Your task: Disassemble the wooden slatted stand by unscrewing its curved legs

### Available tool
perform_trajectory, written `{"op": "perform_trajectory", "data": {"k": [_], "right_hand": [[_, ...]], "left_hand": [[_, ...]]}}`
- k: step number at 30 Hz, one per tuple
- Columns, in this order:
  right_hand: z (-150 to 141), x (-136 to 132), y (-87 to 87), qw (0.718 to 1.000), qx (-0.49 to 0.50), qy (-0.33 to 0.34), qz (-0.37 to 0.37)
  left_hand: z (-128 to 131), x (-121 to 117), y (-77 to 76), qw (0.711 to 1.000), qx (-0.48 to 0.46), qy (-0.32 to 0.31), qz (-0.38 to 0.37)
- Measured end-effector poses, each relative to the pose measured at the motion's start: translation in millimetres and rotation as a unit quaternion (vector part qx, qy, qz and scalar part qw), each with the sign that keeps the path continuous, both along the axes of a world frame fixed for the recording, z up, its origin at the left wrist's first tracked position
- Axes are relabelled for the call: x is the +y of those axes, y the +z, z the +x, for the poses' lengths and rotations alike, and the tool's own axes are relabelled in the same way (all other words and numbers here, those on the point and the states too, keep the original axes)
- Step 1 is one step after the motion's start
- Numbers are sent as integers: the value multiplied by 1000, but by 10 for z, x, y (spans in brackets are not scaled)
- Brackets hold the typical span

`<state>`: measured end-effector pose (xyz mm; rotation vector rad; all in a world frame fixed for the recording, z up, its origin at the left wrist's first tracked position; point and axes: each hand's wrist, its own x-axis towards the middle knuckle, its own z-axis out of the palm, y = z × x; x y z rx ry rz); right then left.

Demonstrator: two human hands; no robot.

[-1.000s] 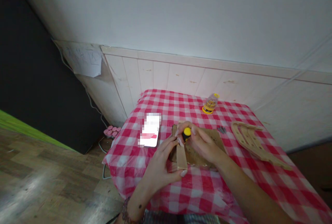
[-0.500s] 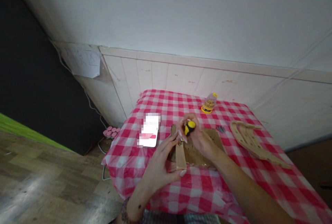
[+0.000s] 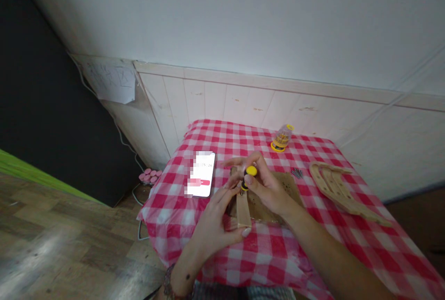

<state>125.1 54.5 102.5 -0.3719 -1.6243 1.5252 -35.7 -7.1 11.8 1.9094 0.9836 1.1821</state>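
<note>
My right hand [image 3: 267, 184] grips a short screwdriver [image 3: 251, 171] with a yellow and black handle, its thumb and fingers on the handle and the tool pointing down. The tip meets the far part of a pale wooden block [image 3: 244, 212]; a small metal piece shows there, too small to name. My left hand [image 3: 217, 214] is closed around the block, thumb at the near end and fingertips at the far part. Under the block lies a brown board [image 3: 283, 198] with small dark holes, partly covered by my hands.
On the checked tablecloth [image 3: 236, 137], a phone [image 3: 203, 170] lies to the left. A yellow-based bit holder [image 3: 281, 138] stands at the back. Several screws [image 3: 297, 173] lie right of the board, near curved wooden pieces [image 3: 335, 188]. A white panelled wall [image 3: 215, 93] borders the table's back.
My right hand has turned the screwdriver; its fingers have opened out to the left and the thumb now lies across the handle. The left hand and block stay nearly still.
</note>
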Motion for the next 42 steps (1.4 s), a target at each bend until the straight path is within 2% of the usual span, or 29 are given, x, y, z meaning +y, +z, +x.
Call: {"op": "perform_trajectory", "data": {"k": [6, 12, 14, 19, 23, 28, 34, 39, 42], "right_hand": [[5, -32, -94, 1000, 22, -8, -19], [70, -8, -61, 996, 5, 46, -81], [105, 16, -85, 997, -4, 48, -63], [155, 53, -94, 1000, -20, 5, 18], [129, 27, -48, 1000, 17, 2, 5], [81, 0, -82, 999, 11, -42, 0], [62, 10, -131, 997, -3, 7, -77], [74, 11, -104, 999, -38, -29, -3], [46, 9, -74, 999, -19, -39, -8]], "left_hand": [[-3, -13, -30, 1000, 7, 10, -16], [-2, -17, -75, 999, 10, 16, -26], [-3, -18, -72, 1000, 8, 14, -24], [-6, -20, -54, 999, 9, 15, -27], [-6, -12, -61, 1000, 6, 13, -27], [-7, -11, -50, 1000, 10, 15, -24], [-2, -14, -62, 999, 13, 16, -26], [-6, -15, -95, 999, 8, 21, -23], [-8, -11, -76, 1000, 7, 14, -25]]}}
